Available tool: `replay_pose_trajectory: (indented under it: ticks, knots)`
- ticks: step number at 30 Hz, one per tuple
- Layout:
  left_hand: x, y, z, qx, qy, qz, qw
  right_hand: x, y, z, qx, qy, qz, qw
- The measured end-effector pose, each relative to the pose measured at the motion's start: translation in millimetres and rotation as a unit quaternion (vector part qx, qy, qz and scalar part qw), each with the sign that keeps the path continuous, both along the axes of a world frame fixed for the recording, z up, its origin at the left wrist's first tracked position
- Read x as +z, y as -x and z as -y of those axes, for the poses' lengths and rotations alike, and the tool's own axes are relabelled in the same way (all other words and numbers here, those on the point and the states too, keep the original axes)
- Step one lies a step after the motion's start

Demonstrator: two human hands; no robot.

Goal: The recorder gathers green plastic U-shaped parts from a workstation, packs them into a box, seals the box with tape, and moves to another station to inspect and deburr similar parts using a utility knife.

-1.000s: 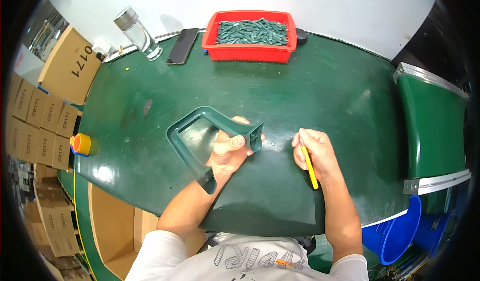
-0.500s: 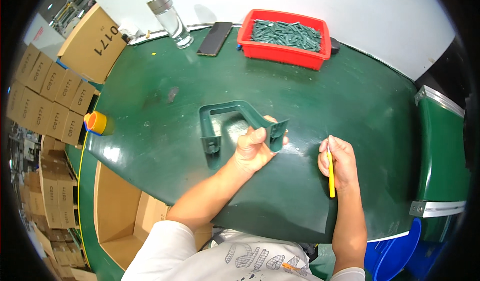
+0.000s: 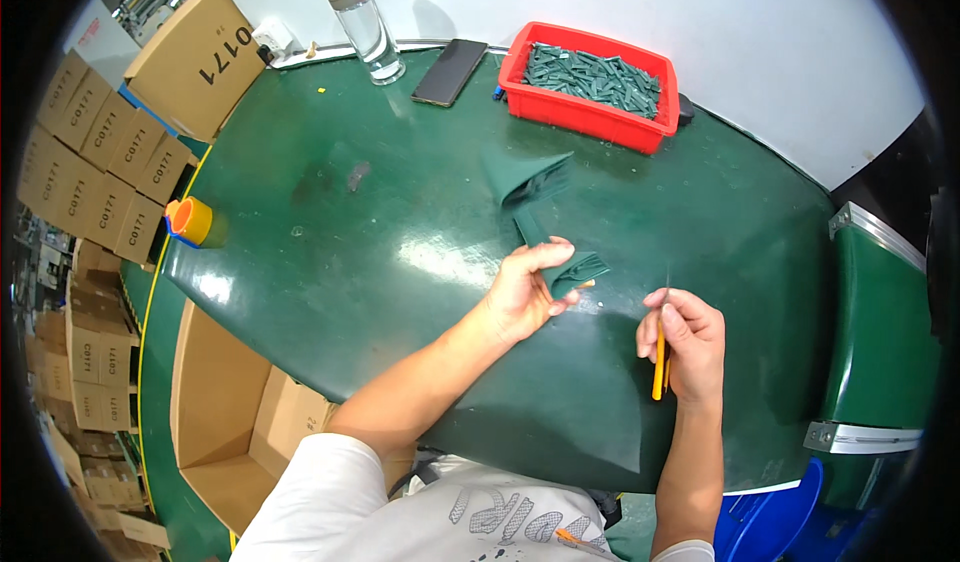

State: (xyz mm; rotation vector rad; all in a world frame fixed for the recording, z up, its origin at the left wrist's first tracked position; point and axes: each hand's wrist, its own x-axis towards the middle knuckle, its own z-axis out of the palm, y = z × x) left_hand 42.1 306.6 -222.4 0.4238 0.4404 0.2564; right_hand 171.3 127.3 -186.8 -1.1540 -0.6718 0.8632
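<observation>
Above the middle of the green table [image 3: 350, 252], my left hand [image 3: 520, 294] is closed around one end of a green plastic bracket shaped like a handle [image 3: 528, 182]. The bracket's other end points away from me, slightly blurred, and the fingers cover part of the near end. To the right, my right hand [image 3: 697, 347] grips a slim yellow craft knife [image 3: 659, 370]. Its thin blade sticks out past the fingertips, pointing away from me. A gap separates the blade from the bracket.
Far back stand a red bin [image 3: 580, 124] of small green pieces, a dark phone [image 3: 450, 72] and a clear bottle [image 3: 372, 42]. At the left edge is a yellow cup-like holder [image 3: 192, 221]; below it, an open carton [image 3: 212, 392]. Stacked cartons [image 3: 105, 167] and a blue bin [image 3: 770, 522] flank the table.
My left hand has turned the bracket, so its far end now points away instead of leftward. My right hand has shifted slightly toward me, still gripping the knife. The view has shifted a little.
</observation>
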Motion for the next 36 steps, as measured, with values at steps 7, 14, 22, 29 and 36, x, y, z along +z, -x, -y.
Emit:
replay_pose_trajectory:
  ticks: [7,14,22,29,36]
  knots:
    - [8.2,-3.1,2.5,-0.029,-0.058,-0.043,0.997,44.0,25.4,-12.6,0.0,0.054,0.337,0.94]
    - [9.5,-2.8,-0.3,-0.057,-0.072,-0.033,0.995,74.4,29.2,-27.2,-0.009,0.091,0.325,0.941]
    - [10.9,-0.9,0.7,-0.063,-0.088,-0.041,0.993,85.5,29.6,-34.7,-0.016,0.119,0.315,0.941]
    - [12.1,-1.5,1.5,-0.067,-0.094,-0.042,0.992,87.3,31.2,-32.9,-0.004,0.121,0.321,0.94]
    - [13.0,-1.3,1.9,-0.071,-0.11,-0.039,0.991,88.7,31.3,-30.3,0.0,0.126,0.332,0.935]
